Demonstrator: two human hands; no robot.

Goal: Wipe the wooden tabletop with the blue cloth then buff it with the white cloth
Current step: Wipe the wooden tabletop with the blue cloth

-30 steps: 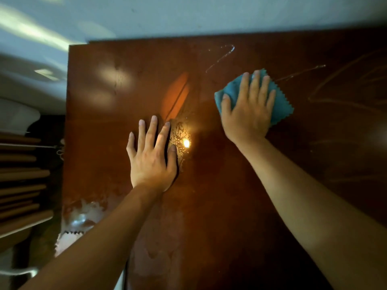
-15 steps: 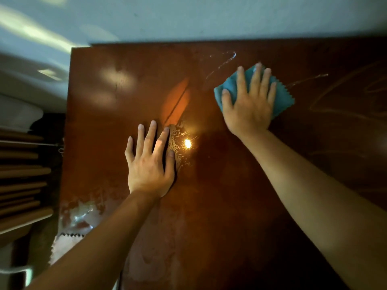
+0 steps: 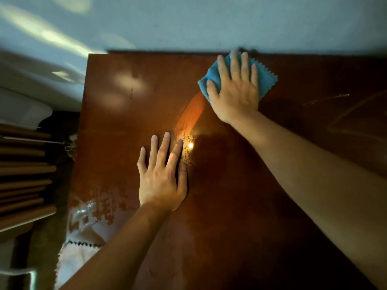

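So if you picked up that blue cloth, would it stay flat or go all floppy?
Probably floppy: the blue cloth is thin and lies flat under the right hand, with a soft fold at its left edge. It also looks light, so it would likely droop from the fingers. On the shiny wooden tabletop it probably slides easily when pushed.

**Glossy wood, soft cloths**

The wooden tabletop is dark reddish-brown, smooth and glossy, mirroring a bright point of light near its middle. Near the left edge its finish looks worn and blotchy, with pale patches. Faint smeared streaks show at far right. The blue cloth is soft, matt fabric with zigzag-cut edges. The white cloth, at the near left, is matt with the same pinked edge. The wall behind looks matt, pale paint.
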